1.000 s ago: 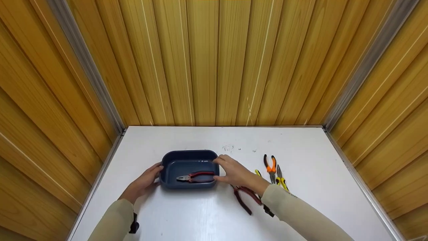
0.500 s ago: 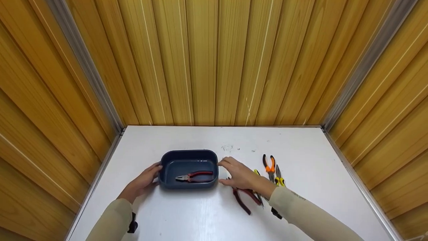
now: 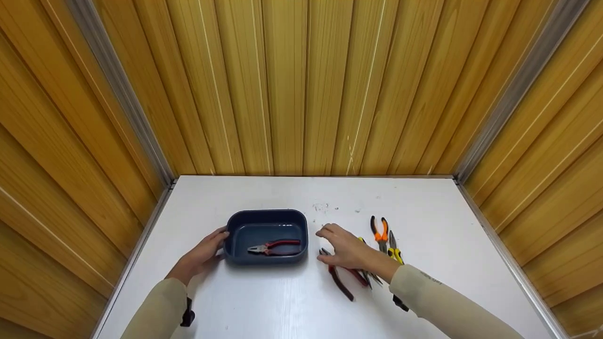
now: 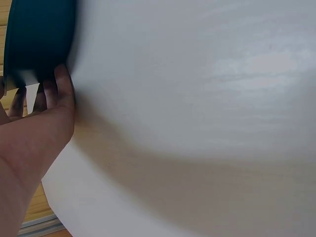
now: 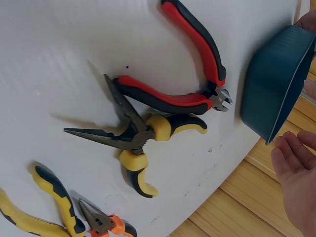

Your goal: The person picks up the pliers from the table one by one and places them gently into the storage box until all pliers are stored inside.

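While the left grip (image 3: 201, 253) pinches the blue box (image 3: 264, 233) just right of it, pliers (image 3: 267, 248) inside, the right grip (image 3: 347, 247) hangs spread and empty near red-handled cutters (image 5: 204, 51); steadying seems in hand, and lifting cutters would call for closing round a handle.

Left hand (image 4: 49, 116) at teal bin (image 4: 42, 39), fingers touching it. White tabletop (image 4: 187, 98) fills most, broad shadow (image 4: 163, 177) across.
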The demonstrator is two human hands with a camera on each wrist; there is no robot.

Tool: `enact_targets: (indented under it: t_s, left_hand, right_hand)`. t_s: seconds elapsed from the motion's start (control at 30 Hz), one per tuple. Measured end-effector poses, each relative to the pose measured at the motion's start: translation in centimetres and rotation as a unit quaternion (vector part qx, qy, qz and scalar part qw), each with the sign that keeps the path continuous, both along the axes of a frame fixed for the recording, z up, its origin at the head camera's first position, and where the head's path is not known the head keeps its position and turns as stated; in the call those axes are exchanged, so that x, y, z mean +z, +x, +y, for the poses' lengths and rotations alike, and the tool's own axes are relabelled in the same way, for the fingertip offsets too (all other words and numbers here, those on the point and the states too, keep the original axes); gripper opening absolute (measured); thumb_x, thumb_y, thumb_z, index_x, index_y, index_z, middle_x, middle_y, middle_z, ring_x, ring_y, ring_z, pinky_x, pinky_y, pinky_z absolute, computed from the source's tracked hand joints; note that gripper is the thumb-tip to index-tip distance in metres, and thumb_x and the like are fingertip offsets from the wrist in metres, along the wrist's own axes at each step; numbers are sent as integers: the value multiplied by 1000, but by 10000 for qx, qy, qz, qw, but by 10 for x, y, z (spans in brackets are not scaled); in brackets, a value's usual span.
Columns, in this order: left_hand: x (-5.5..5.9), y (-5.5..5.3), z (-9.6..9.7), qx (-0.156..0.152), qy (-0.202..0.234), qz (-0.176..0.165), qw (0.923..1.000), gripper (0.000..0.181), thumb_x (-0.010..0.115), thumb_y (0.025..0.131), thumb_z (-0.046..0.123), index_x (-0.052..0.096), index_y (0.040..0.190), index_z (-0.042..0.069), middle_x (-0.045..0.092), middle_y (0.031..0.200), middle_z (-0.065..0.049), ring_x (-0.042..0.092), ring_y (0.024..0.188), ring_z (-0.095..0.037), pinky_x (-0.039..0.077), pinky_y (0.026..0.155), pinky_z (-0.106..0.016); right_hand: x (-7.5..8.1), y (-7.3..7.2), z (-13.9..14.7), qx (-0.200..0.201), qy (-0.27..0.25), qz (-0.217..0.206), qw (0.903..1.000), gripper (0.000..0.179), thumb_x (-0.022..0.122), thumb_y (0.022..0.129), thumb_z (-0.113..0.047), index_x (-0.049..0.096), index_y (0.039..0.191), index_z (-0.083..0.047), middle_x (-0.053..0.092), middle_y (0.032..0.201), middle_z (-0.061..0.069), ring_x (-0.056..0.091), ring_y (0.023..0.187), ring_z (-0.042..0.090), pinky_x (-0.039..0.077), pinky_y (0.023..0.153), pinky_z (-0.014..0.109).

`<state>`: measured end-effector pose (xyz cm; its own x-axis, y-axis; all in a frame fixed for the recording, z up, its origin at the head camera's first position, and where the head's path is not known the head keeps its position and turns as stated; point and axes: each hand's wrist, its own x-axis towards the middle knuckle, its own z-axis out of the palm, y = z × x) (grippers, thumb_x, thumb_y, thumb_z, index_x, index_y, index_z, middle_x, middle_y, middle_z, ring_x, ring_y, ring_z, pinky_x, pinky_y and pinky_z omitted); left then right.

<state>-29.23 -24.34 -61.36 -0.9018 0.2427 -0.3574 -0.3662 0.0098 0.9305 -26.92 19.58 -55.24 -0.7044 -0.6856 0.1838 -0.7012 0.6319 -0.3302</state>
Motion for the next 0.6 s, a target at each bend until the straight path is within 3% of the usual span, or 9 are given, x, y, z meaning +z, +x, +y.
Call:
enact_targets:
  t_s: [0.6]
  left_hand:
    - [1,1,2,102,-62,-57,9999,62,46,115,28,24,168,6,25,171,-25,20,160,-41,28,126,-59]
  right_hand:
    - [-19,9,16,-204,163,-13,9997,60,84,93,-34,62,136,2,61,125,11,61,113,25,58,94,43]
